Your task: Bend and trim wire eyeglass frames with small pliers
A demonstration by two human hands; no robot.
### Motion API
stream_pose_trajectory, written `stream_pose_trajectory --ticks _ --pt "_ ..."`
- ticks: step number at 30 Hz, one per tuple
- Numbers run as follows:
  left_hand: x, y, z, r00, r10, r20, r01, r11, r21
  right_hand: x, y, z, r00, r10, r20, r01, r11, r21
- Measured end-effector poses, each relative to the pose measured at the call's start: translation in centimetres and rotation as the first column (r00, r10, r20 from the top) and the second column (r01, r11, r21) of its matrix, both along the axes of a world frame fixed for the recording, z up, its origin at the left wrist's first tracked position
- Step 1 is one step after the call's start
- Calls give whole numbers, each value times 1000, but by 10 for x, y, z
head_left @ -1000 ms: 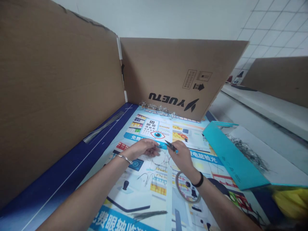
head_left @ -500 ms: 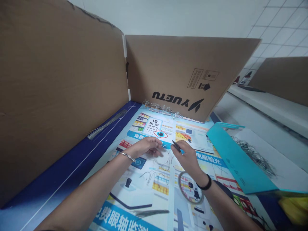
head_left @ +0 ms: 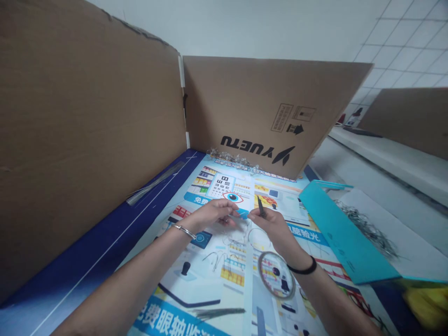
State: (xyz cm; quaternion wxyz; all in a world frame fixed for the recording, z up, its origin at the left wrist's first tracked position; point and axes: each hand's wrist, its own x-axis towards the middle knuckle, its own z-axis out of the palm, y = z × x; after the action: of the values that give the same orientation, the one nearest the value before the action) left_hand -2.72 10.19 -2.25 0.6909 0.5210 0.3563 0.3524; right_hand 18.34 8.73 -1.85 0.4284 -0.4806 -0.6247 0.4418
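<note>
My left hand (head_left: 219,213) is closed in a pinch at one end of a short thin wire (head_left: 242,213). Facing it, my right hand (head_left: 271,226) has its fingertips at the wire's other end and grips a slim, black, pointed tool (head_left: 261,206) that looks like tweezers and points up. Fine wire loops (head_left: 238,240) hang or lie below the hands; I cannot tell which. Nearer me are several bent wires (head_left: 219,259), a ring-shaped coil of wire (head_left: 259,275) by my right wrist, and a bundle of straight wires (head_left: 220,311).
Tall cardboard panels (head_left: 245,88) enclose the left and back of the poster-covered table (head_left: 185,284). Clear, wiry pieces (head_left: 233,156) line the back. More straight wires (head_left: 156,183) lie at left. At right, a teal box (head_left: 350,238) contains a tangled wire heap (head_left: 366,228).
My right hand has turned and come closer to my left, its fingertips now at the wire. The black tool has swung from leaning left to nearly upright. My left hand has barely moved.
</note>
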Motion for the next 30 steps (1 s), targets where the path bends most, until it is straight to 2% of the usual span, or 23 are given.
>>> stream_pose_trajectory --ticks 7,12,16,25,30 --pt "-1 0 -1 1000 -12 28 12 1000 -14 1 1 3 989 -45 -137 41 999 -35" --pt "-1 -2 4 998 47 30 -47 999 1 4 3 3 962 -102 -253 87 994 -72" --pt "-3 -4 9 999 39 12 -39 999 7 4 4 5 935 -141 -324 107 987 -123" --pt "-5 0 6 990 26 -142 -23 1000 18 3 5 -2 928 -145 -342 89 981 -174" --pt "-4 -2 11 982 39 -185 -36 999 22 2 5 -6 936 -124 -329 63 980 -190"
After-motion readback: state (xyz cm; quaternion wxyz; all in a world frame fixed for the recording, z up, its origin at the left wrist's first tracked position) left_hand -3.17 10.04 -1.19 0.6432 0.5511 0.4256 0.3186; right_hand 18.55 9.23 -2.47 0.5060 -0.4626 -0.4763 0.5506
